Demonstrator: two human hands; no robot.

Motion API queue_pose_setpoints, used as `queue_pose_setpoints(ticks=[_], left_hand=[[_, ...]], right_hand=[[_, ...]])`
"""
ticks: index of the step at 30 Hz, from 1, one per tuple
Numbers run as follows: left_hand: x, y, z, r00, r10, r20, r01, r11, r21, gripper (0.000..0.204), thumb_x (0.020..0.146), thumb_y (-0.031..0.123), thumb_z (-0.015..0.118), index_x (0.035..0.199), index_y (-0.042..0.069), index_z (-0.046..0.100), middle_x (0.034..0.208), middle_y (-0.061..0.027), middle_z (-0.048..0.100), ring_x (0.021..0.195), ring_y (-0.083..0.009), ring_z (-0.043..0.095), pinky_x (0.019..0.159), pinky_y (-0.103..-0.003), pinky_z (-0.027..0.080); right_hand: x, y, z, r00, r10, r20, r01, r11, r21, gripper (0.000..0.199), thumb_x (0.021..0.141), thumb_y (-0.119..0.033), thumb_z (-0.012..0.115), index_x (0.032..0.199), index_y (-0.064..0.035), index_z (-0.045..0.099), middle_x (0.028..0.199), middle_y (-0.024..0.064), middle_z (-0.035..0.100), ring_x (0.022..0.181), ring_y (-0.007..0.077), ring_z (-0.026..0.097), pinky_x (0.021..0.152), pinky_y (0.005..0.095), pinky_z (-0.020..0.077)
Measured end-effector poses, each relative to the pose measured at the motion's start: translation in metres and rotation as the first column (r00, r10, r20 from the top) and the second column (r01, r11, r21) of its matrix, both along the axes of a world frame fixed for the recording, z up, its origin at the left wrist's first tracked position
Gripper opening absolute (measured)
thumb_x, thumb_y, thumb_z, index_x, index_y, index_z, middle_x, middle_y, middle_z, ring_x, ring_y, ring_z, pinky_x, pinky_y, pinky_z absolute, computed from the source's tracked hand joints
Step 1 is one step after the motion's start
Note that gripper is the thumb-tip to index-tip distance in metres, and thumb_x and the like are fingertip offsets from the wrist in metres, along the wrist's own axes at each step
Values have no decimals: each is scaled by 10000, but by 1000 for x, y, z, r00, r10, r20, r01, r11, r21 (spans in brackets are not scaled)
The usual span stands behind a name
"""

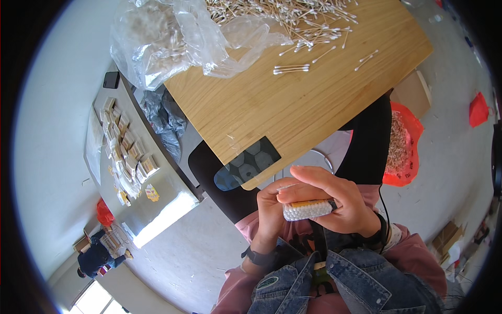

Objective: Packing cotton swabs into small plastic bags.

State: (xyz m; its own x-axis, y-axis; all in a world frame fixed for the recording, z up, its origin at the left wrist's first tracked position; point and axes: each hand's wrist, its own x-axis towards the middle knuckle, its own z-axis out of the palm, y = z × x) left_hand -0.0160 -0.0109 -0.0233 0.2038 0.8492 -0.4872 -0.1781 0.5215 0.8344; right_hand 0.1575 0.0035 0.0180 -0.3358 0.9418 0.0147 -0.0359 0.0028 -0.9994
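Note:
A bundle of cotton swabs (309, 210), white tips packed side by side with a yellow-orange strip along its upper edge, is held in front of my chest. My right hand (348, 203) closes around its right end, thumb stretched above it. At the other end, my left hand (269, 210) is closed against the bundle, its fingers partly hidden behind the right hand's fingers. Beyond the hands is a wooden table (251, 110), with a heap of loose cotton swabs (293, 15) at its far side. A few swabs (291, 69) lie in a small row.
A clear plastic bag (162, 47) of swabs sits at the table's far left. A dark hexagon-patterned flat piece (251, 162) covers the near corner. Small packs (123, 141) crowd a grey side table (172, 191). A red bag (408, 141) stands right; another person (97, 256) is far left.

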Motion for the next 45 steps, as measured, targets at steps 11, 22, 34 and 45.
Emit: queue_pose_setpoints(ticks=[11,22,34,45], left_hand=[[1,-5,-7,995,60,84,-56,997,-48,190,855,-26,647,1044,-34,671,975,-90,699,853,-126,649,764,-257,535],[4,-1,1,981,89,171,-68,990,-125,161,866,-4,645,1023,-29,672,959,-75,695,858,-121,644,762,-248,527],[9,-15,-4,948,158,277,-169,985,16,183,875,-57,625,1058,-56,628,1079,-88,628,1011,-150,599,858,-276,496],[1,44,9,780,406,-477,46,723,690,130,812,-83,650,917,-8,630,1022,-123,621,985,-230,612,863,-330,483]], right_hand=[[-1,-1,-2,1000,5,-10,-5,1000,-2,823,692,66,626,1459,-111,387,1374,122,526,1247,323,507,1044,430,410],[1,0,-1,1000,-13,-10,13,1000,-5,766,728,36,662,1441,-82,409,1320,118,572,1214,313,531,1021,411,422],[-3,4,3,955,-283,-86,271,954,-132,469,816,-46,733,1253,-17,565,1040,91,712,960,170,659,850,297,498],[10,41,-39,830,-408,381,372,913,167,391,858,-36,689,1235,-45,588,1313,85,543,862,117,585,779,260,480]])
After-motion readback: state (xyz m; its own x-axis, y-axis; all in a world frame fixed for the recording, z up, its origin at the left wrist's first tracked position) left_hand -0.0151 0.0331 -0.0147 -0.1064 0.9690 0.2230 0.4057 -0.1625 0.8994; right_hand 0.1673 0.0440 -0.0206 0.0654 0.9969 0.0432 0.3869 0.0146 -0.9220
